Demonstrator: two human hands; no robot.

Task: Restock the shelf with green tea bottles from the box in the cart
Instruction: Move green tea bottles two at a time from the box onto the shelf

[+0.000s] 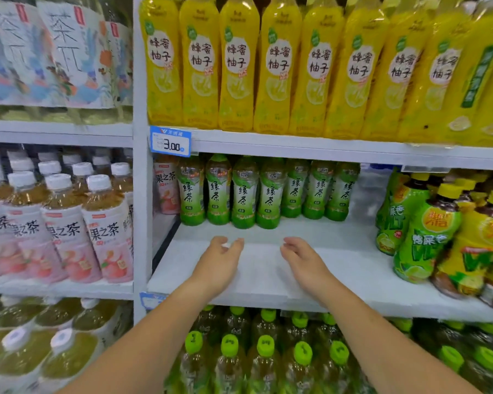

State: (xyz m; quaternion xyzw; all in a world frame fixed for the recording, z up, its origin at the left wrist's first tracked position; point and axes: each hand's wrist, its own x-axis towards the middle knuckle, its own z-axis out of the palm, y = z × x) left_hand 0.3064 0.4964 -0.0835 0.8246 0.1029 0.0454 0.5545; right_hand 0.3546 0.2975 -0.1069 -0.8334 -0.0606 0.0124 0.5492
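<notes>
Several green tea bottles (244,193) with green labels stand in a row at the back of the middle white shelf (268,282). My left hand (218,263) and my right hand (305,261) hover over the bare front part of that shelf, a short way in front of the bottles. Both hands hold nothing, with fingers loosely curved and palms turned toward each other. The box and the cart are out of view.
Yellow honey-citrus bottles (236,64) fill the shelf above. Green and yellow lime-drink bottles (427,228) crowd the middle shelf's right end. A pink peach-tea bottle (165,184) stands at its left. Green-capped bottles (265,348) sit below. Peach-tea bottles (66,231) fill the left bay.
</notes>
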